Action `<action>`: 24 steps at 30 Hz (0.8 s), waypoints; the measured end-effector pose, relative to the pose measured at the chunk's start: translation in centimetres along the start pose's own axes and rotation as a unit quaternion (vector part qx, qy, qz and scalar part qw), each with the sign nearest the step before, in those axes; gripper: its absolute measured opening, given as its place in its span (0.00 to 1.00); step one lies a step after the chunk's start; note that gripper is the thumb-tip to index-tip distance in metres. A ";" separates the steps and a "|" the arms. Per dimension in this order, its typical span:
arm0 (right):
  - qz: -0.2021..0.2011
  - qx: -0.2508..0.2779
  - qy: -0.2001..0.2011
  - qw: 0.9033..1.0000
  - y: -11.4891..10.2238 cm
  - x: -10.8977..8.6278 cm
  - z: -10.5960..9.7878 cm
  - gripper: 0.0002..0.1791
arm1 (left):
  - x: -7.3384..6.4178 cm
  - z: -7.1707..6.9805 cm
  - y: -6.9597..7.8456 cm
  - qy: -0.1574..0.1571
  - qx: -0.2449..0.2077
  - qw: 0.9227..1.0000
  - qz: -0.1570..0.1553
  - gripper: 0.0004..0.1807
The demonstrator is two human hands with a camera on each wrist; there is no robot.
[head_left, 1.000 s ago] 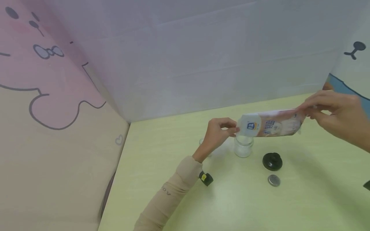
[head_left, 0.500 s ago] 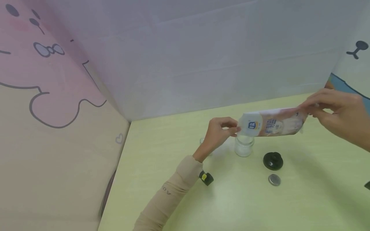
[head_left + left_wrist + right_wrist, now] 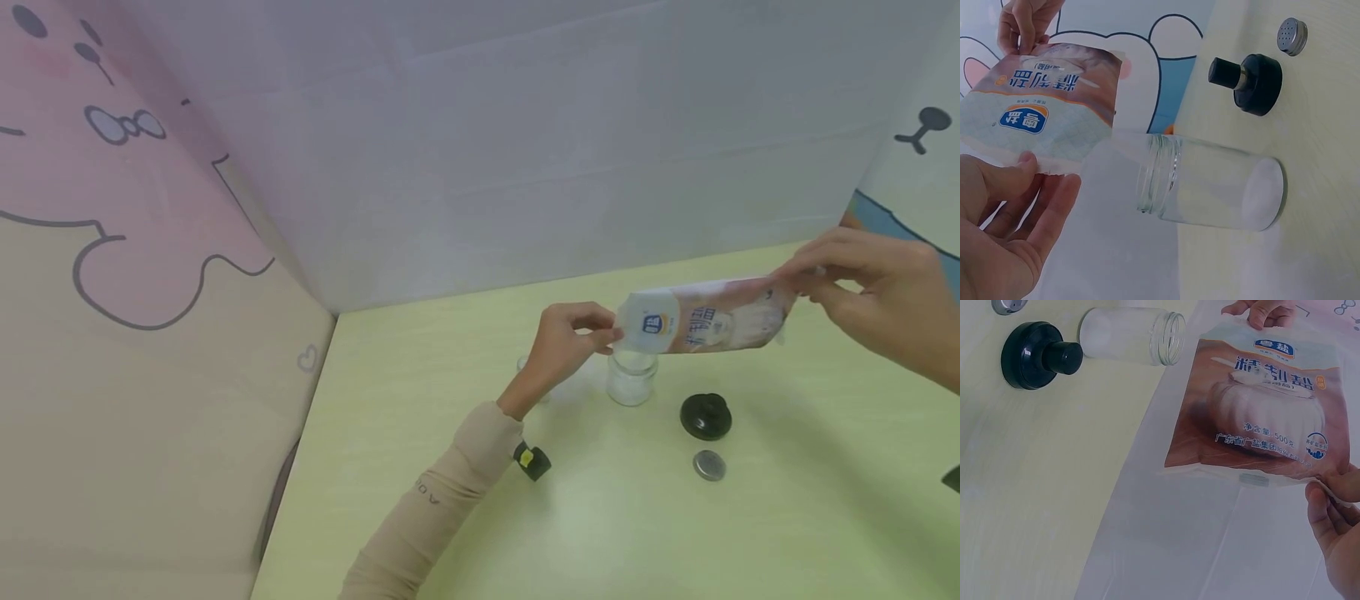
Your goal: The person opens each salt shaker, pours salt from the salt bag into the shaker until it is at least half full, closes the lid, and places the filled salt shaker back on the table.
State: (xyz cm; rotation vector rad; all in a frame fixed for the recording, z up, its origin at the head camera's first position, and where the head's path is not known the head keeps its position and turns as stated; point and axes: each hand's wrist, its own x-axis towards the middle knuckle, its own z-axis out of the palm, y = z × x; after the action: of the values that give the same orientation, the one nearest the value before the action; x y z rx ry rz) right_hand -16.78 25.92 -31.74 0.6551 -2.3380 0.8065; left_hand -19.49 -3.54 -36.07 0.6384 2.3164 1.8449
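Note:
A brown and pale-blue salt bag (image 3: 712,321) lies tilted in the air between both hands. My left hand (image 3: 566,342) pinches its pale end between thumb and fingers, beside the mouth of a glass jar (image 3: 632,385). At the far lower corner my right hand (image 3: 877,292) pinches the bag. White salt (image 3: 1264,195) covers the bottom of the jar, which stands upright on the table just below the bag's pale end. In the right wrist view the bag's printed front (image 3: 1266,406) faces the camera. The bag's opening is hard to make out.
In front of the jar, to its right, lie a black knobbed lid (image 3: 705,417) and a silver perforated cap (image 3: 709,465). Another clear glass piece (image 3: 522,363) is mostly hidden behind the left hand. Light fabric walls (image 3: 525,167) border the yellow-green table (image 3: 420,400).
Hardly anything differs: the bag and both hands keep nearly the same place above the jar. The whole view shifts slightly with the head.

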 end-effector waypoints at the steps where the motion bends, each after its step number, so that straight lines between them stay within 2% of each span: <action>1: 0.001 -0.005 0.001 1.000 0.0 0.0 0.0 0.17 | 0.0 0.0 0.0 -0.001 0.000 1.000 0.001 0.03; 15: -0.002 -0.006 0.008 1.000 -0.2 0.1 0.0 0.16 | -0.1 0.0 0.2 -0.005 -0.004 1.000 -0.005 0.03; 24: 0.001 0.017 0.009 1.000 -0.2 0.0 -0.1 0.18 | -0.2 -0.1 0.3 -0.008 -0.004 1.000 0.004 0.03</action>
State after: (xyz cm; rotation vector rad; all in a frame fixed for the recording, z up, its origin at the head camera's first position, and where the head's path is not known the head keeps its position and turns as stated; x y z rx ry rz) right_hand -16.60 25.81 -31.65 0.6578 -2.3129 0.8523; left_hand -19.26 -3.64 -35.81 0.6590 2.2984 1.8451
